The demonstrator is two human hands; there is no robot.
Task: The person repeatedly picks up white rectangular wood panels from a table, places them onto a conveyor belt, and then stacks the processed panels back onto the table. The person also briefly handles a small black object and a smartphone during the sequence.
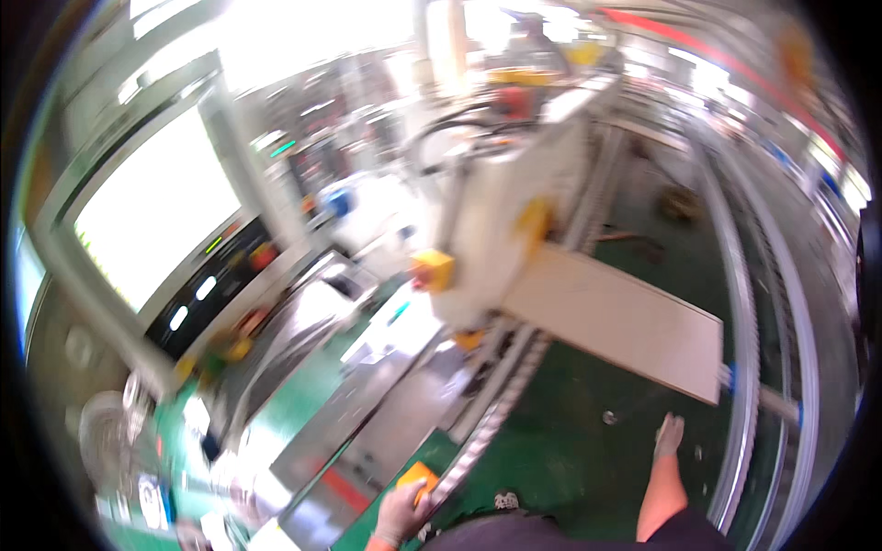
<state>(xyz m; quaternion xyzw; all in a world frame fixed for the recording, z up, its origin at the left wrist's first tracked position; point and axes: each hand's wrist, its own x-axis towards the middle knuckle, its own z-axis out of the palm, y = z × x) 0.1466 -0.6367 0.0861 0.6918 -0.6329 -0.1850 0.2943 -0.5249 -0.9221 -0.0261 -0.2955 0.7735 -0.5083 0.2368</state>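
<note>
At the left, a dark control panel (211,289) with lit spots sits under a bright framed pane; its controls look well out of reach of either hand, so a jam at the track could run on before anyone gets to them. Near the lower edge, the left hand (401,514) touches an orange block (419,478) beside the near end of a toothed track (478,439); blur hides whether its fingers close around the block or only rest on it. If that track turns, a fingertip slipping off the block could be pinched. Farther along, a pale, flat panel (625,317) reaches from the white machine (501,230) toward the right-hand rail (742,376), above the green floor. Its right end lies near the rail, but what bears it underneath cannot be seen; a poorly supported end could sag, drop or swing askew and scrape. The right hand (669,435) hangs below that end, apart from it, fingers extended and seemingly holding nothing, so a sudden tilt could catch the knuckles or go unchecked.
</note>
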